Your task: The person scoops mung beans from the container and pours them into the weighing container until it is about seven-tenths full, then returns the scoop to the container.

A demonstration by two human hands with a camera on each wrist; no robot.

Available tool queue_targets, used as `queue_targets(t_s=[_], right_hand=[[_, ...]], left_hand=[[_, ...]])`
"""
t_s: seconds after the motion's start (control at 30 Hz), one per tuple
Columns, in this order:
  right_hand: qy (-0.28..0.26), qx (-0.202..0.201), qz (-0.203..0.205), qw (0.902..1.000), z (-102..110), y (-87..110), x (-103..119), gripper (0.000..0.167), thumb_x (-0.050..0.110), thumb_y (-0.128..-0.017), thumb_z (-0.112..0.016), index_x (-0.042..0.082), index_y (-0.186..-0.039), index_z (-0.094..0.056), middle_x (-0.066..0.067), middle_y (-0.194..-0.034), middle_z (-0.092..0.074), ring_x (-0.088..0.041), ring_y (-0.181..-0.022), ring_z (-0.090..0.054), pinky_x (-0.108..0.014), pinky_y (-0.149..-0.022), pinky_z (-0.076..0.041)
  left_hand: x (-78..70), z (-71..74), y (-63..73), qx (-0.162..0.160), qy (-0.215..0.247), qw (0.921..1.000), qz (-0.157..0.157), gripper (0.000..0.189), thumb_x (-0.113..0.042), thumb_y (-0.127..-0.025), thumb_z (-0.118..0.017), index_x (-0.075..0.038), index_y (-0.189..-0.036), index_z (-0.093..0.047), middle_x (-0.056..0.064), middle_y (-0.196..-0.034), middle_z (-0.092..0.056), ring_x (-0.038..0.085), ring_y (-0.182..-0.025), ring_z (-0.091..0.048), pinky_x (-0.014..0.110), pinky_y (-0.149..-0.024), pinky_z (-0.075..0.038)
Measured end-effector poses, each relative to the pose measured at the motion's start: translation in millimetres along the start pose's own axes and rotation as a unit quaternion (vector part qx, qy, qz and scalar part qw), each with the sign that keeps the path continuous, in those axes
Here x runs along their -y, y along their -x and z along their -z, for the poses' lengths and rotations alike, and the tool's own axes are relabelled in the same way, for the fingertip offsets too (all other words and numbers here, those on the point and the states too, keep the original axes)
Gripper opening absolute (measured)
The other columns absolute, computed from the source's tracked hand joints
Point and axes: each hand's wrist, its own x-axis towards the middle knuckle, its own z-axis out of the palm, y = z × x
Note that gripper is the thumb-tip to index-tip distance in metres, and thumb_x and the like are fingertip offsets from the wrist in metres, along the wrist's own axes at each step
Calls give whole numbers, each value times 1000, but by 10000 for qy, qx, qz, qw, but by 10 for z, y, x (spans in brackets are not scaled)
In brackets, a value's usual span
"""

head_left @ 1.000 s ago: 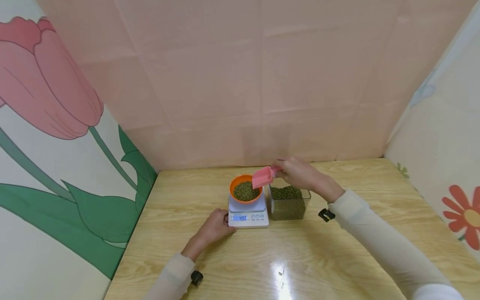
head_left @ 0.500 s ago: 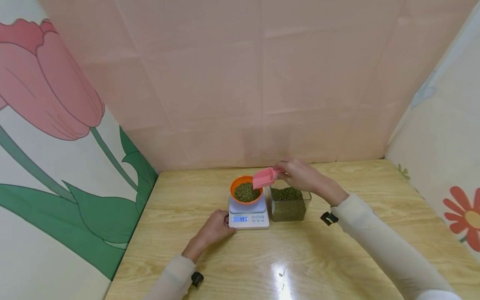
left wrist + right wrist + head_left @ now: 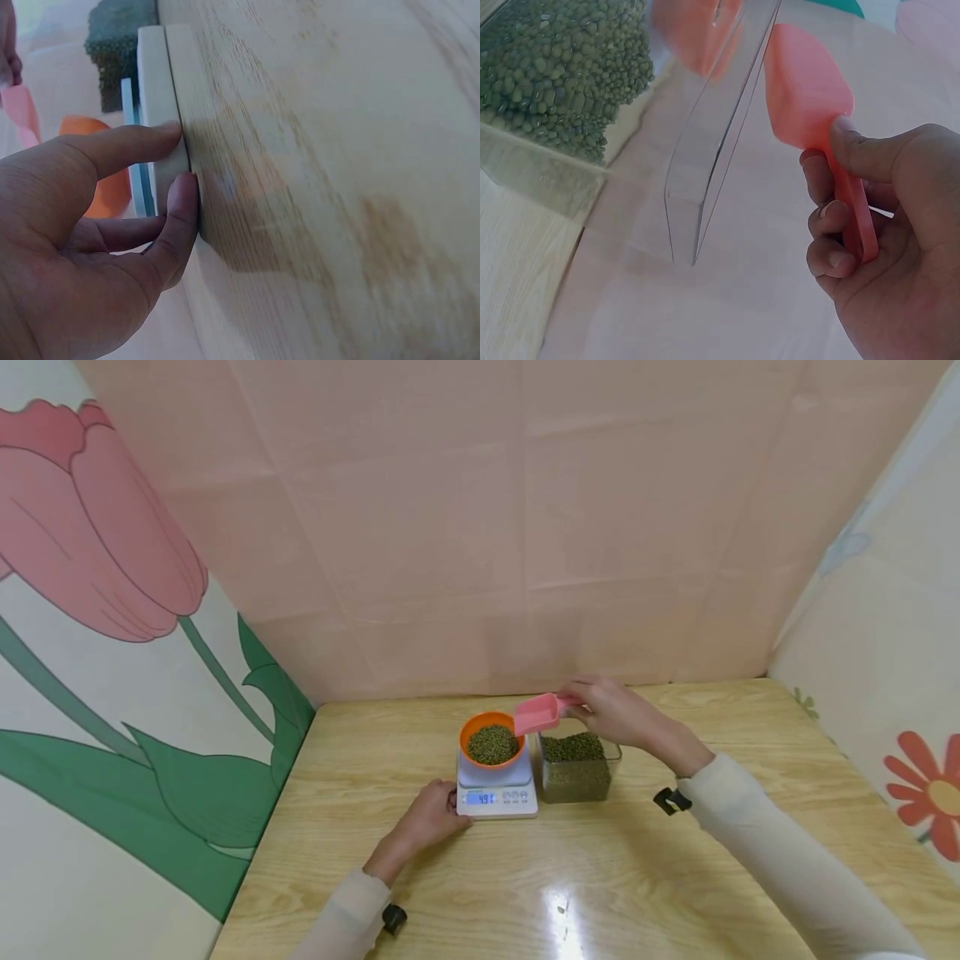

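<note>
My right hand (image 3: 611, 712) grips the handle of a pink scoop (image 3: 537, 715), its thumb along the neck in the right wrist view. The scoop's lip overlaps the right rim of an orange bowl (image 3: 467, 727) in the head view. Green mung beans (image 3: 492, 745) fill much of that bowl, which stands on a white kitchen scale (image 3: 498, 810) with a lit display reading 491. With thumb and curled fingers, my left hand (image 3: 429, 815) holds the scale's front left corner, the thumb against its front edge (image 3: 174, 142).
Right beside the scale stands a clear plastic box (image 3: 576, 781) of mung beans (image 3: 555, 67); its transparent wall rises between beans and scoop in the right wrist view. The wooden table (image 3: 360, 735) ends at a pink-covered wall (image 3: 420, 568). Painted flower walls flank both sides.
My right hand has drawn the scoop a little to the right, back from over the bowl. The display has gone from 490 to 491. My left hand stays on the scale.
</note>
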Motion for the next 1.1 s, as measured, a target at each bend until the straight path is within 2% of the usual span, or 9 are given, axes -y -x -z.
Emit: queue_targets(t_s=[0.73, 1.1], right_hand=[[256, -235, 23, 9994, 179, 228, -81, 17, 10, -100, -73, 2, -115, -76, -13, -111, -77, -28, -98, -74, -48, -85, -61], [332, -213, -44, 9992, 225, 300, -105, 16, 10, -100, -74, 2, -113, -77, -10, -104, -77, -23, -91, -73, -45, -81, -61]], left_hand=[[-19, 3, -10, 21, -21, 10000, -71, 42, -10, -87, -87, 4, -124, -71, 10, -99, -65, 20, -91, -50, 24, -70, -44], [-6, 2, -1, 33, -37, 10000, -67, 43, -10, -88, -87, 4, -126, -71, 10, -100, -66, 19, -91, -49, 25, -71, -43]])
